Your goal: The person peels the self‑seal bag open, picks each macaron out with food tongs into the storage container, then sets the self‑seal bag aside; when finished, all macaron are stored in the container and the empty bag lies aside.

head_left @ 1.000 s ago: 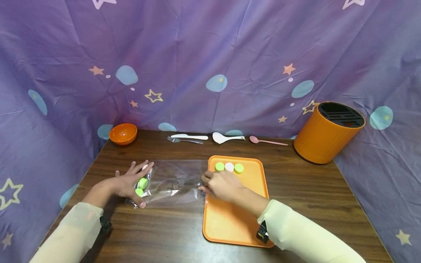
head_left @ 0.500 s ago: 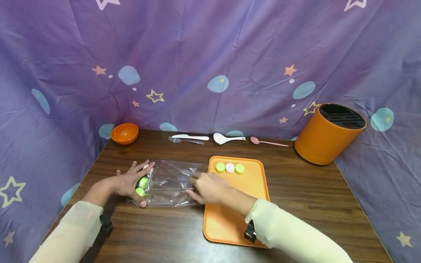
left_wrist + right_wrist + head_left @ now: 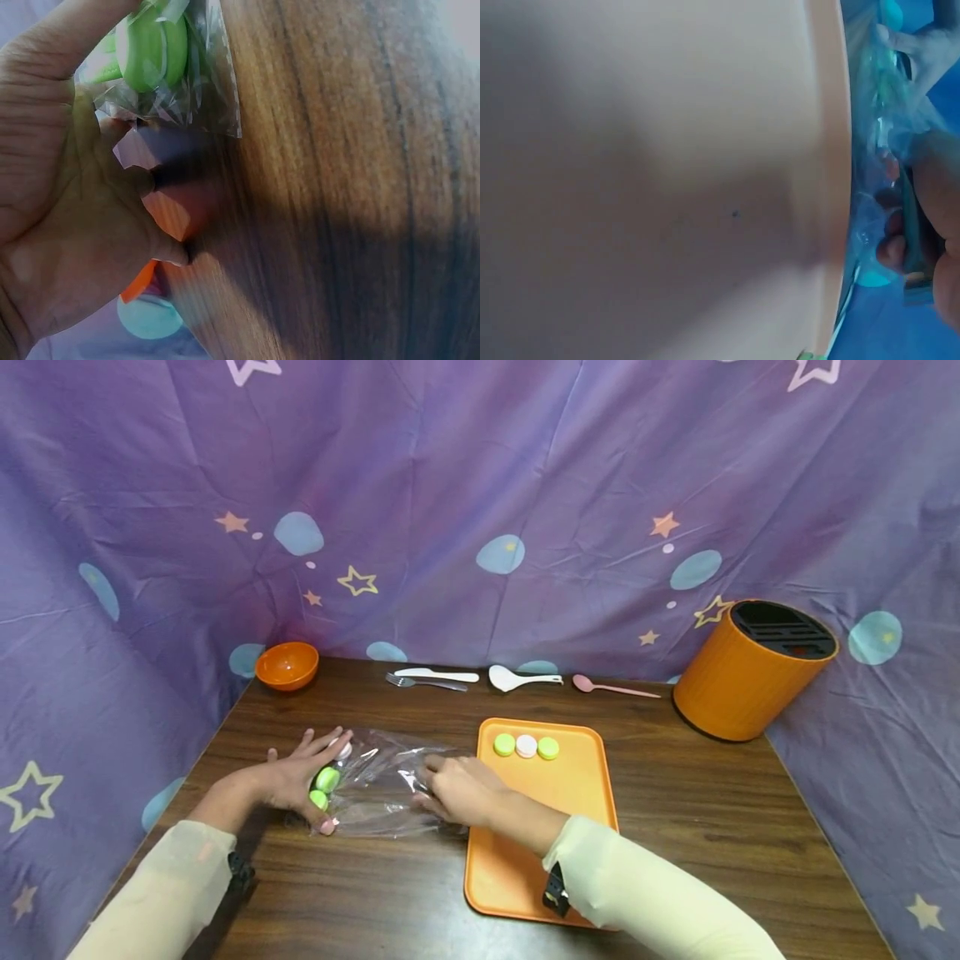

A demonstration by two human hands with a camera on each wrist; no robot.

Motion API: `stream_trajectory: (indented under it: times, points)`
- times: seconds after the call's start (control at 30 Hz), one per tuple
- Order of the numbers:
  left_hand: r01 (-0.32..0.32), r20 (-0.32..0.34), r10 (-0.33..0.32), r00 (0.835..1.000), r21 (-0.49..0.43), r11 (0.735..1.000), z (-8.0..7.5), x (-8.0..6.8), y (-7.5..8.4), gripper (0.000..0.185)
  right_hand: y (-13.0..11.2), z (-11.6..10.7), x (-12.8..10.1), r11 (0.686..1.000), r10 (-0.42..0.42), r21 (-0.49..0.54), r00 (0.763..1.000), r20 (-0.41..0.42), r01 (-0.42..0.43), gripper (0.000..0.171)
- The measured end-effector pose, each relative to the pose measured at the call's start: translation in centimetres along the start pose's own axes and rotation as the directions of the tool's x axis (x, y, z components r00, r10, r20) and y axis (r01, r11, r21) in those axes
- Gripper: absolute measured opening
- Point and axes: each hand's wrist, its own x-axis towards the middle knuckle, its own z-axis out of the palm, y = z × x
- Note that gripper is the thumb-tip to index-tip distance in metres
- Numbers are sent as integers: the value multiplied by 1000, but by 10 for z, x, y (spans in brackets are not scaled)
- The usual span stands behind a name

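A clear plastic bag lies flat on the table, with green macarons and a whitish macaron at its left end. My left hand rests over that end, fingers and thumb spread around the macarons. In the left wrist view, a green macaron shows through the film beside the thumb. Toward the bag's other end, my right hand grips the film with curled fingers, above the tray's left edge. The right wrist view shows a dark strip between its thumb and fingers; what it is I cannot tell.
An orange tray holds two green macarons and a pinkish-white one near its far edge. Behind stand or lie an orange bowl, a knife, a fork, a ladle, a pink spoon and a knife block.
My right hand has slid left along the bag, from its right end toward the macarons, and the film has become more crumpled. The left hand has stayed on the left end.
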Motion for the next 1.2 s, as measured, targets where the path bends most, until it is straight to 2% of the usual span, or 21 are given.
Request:
stream_trajectory:
  times: [0.07, 0.13, 0.3, 0.4, 0.53, 0.73, 0.97, 1.2]
  points:
    - [3, 8, -3, 1000, 4, 1000, -1, 0, 1, 156, 2, 1, 1, 999, 7, -53, 1000, -14, -8, 19]
    - [5, 13, -5, 1000, 5, 1000, -1, 0, 2, 156, 4, 2, 1, 998, 15, -68, 1000, -22, -16, 18]
    - [9, 7, -9, 1000, 9, 1000, 0, 0, 3, 156, 8, 7, 4, 1000, 5, 0, 1000, -25, -5, 21]
    - [13, -1, -12, 1000, 15, 1000, 1, 0, 3, 155, 8, 9, 7, 1000, -5, 27, 1000, -20, 6, 33]
    - [21, -4, -21, 1000, 14, 1000, 2, 0, 4, 155, 6, 10, 11, 1000, -1, 17, 1000, -14, 1, 33]
    - [26, 9, -26, 1000, 14, 1000, 2, 0, 3, 155, 5, 12, 13, 1000, 13, 10, 998, -58, -12, 31]
    - [26, 14, -27, 1000, 10, 1000, 2, 1, 2, 156, 6, 14, 11, 1000, 5, 3, 995, -101, -5, 32]
    - [22, 4, -22, 1000, 5, 1000, 3, 0, 2, 156, 9, 9, 5, 1000, -17, -9, 992, -127, 16, 26]
